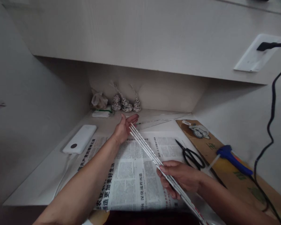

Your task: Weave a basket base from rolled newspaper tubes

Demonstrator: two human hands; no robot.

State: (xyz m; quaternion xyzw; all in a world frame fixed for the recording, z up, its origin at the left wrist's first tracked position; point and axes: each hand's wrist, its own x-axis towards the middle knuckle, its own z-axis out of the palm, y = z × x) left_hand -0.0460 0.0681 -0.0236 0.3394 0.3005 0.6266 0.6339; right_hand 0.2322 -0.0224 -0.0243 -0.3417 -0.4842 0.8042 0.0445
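Head cam: white desk set in a nook, pale walls both sides, overhang w/ light wood-ish grain up top. Lighting's kinda dim tbh.
Paper rods: thin white bundle w/ dark print flecks, slanting over the newspaper, tips up near desk middle, other end off the bottom edge.
R hand: fingers closed round the rods about mid-length.
L hand: open, fingers spread right by the rod tips; can't tell if touching.
Back of desk: 3 gourd-shaped coils in speckled black/white, clear-ish bag + small packet to their left, loose thin sticks to their right.
L side: white power bank w/ dark round spot, white cable at its near end.
R side: black scissors, then cardboard w/ a woven piece and blue glue gun.
Wall: white socket plate, black plug in, cord hanging down.
Text: newspaper headlines incl. 深化流程再造 and 更加美好生活, also 共产党的精神之源; body print's too tiny. Cardboard's greenish chars = unreadable.
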